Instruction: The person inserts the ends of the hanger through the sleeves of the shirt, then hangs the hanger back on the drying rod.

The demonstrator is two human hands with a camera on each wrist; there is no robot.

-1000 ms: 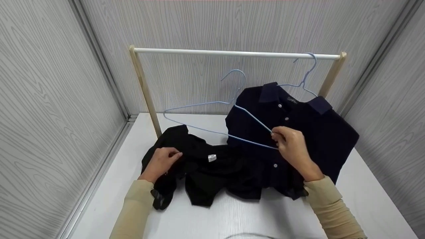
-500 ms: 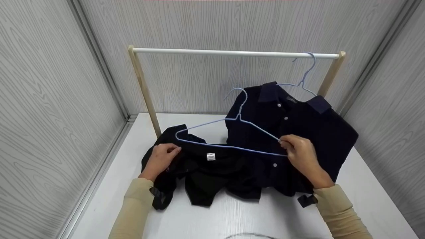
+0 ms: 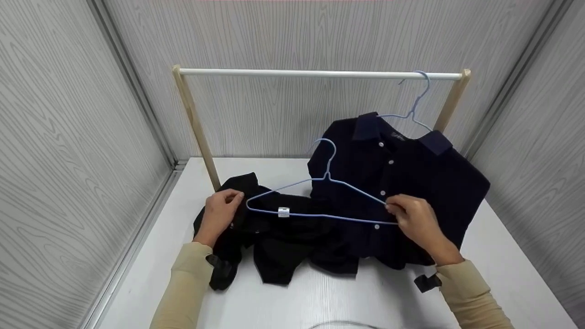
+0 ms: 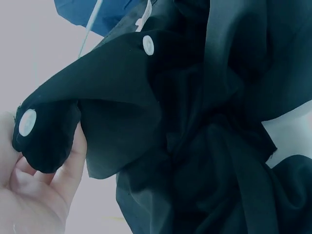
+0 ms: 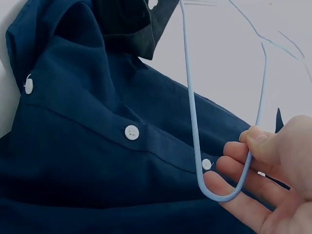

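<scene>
My left hand [image 3: 220, 214] pinches the edge of a crumpled black shirt [image 3: 279, 262]; in the left wrist view, two white buttons show on this cloth [image 4: 117, 73] near the fingers. The thumb and fingers of my right hand [image 3: 418, 224] grip the right end of a light blue wire hanger [image 3: 327, 174], whose hook points up. In the right wrist view, the fingers hold the hanger's rounded corner [image 5: 222, 198]. The hanger's left end is just beside my left hand, over the black shirt. The shirt's white label [image 3: 284, 212] shows in front of the lower bar.
Behind stands a rack with a white rail [image 3: 292, 73] and wooden legs [image 3: 196, 123]. At its right, a navy buttoned shirt [image 3: 429, 183] hangs on another blue hanger [image 3: 413, 107]. The white table [image 3: 292, 306] has a thin wire [image 3: 343, 321] at its front edge. Walls enclose it.
My right hand has lowered the hanger and moved slightly right, bringing the hanger down over the black shirt. My left hand has lifted the shirt's edge a little.
</scene>
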